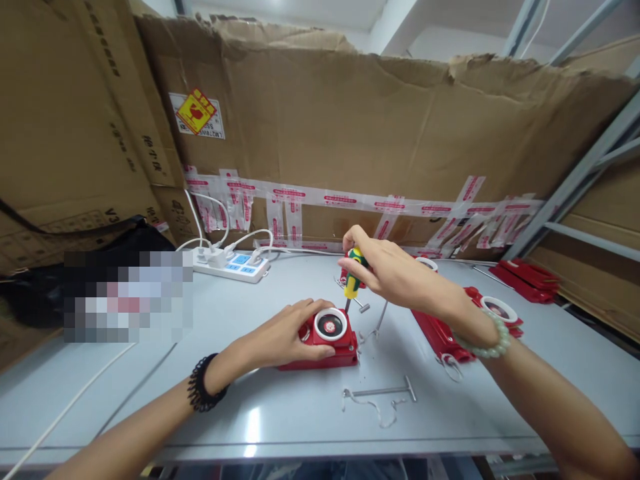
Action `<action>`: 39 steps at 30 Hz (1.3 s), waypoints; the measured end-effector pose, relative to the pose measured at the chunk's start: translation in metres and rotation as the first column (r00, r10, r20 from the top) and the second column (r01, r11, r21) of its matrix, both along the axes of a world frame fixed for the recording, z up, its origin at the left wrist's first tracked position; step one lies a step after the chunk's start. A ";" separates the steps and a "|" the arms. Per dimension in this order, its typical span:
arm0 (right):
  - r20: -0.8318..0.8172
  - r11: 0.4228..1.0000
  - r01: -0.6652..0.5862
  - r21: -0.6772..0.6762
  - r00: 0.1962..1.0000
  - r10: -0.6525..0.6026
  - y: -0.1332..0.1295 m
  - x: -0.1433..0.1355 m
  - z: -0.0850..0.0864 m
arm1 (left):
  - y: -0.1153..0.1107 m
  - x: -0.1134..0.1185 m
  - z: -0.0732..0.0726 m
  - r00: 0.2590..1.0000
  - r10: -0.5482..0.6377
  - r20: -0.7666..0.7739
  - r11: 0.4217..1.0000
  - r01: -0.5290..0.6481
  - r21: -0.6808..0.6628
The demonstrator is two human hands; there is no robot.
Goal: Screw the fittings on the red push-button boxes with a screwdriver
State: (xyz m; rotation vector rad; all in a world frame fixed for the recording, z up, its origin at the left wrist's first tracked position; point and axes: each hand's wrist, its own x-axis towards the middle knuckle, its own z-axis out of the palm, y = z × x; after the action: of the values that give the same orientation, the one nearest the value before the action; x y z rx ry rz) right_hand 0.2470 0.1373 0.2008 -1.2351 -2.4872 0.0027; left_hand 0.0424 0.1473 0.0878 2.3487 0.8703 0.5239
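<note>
Red box between left fingers

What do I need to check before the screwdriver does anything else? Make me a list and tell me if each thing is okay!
1. Left hand holding the red box: ok, gripping it from the side.
2. Red box resting on the table: ok.
3. Right hand gripping the screwdriver: ok, by its yellow-and-green handle.
4. Screwdriver tip seated in a screw: cannot tell, too small to see.
5. Front T-shaped rod apart from the box: ok.
</note>
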 end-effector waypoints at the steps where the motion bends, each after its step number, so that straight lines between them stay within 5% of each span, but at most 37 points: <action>1: 0.011 0.999 -0.041 -0.029 0.999 0.042 -0.002 0.003 0.003 | 0.000 0.000 0.000 1.000 -0.004 0.000 1.000 0.004 -0.002; 4: 0.037 0.996 -0.044 -0.079 0.998 0.047 -0.004 0.005 0.007 | 0.000 0.000 0.001 1.000 -0.007 -0.003 1.000 0.007 -0.009; 11: 0.085 0.935 0.312 0.169 0.940 -0.329 0.003 -0.010 -0.011 | 0.000 0.000 -0.001 1.000 0.011 -0.017 1.000 -0.011 -0.008; 18: 0.036 0.997 0.001 -0.079 0.999 0.002 -0.003 -0.002 0.005 | 0.001 -0.001 -0.001 1.000 0.005 -0.017 1.000 -0.005 0.005; 25: 0.045 0.954 0.262 0.147 0.962 -0.271 0.002 -0.007 -0.008 | 0.000 0.000 0.000 1.000 0.000 -0.014 1.000 0.000 -0.001; 33: -0.041 0.997 0.038 -0.063 0.998 -0.041 -0.007 0.002 0.003 | 0.001 -0.001 -0.002 1.000 0.005 -0.029 1.000 -0.005 0.016; 39: 0.014 0.973 0.212 0.090 0.977 -0.214 -0.006 -0.008 -0.009 | 0.000 0.000 0.001 1.000 -0.005 -0.030 1.000 0.006 0.014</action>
State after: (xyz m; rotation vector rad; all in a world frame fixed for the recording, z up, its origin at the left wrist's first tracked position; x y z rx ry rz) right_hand 0.2394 0.1317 0.1915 -1.4645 -2.3346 -0.1754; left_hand 0.0423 0.1471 0.0890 2.3771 0.8764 0.4951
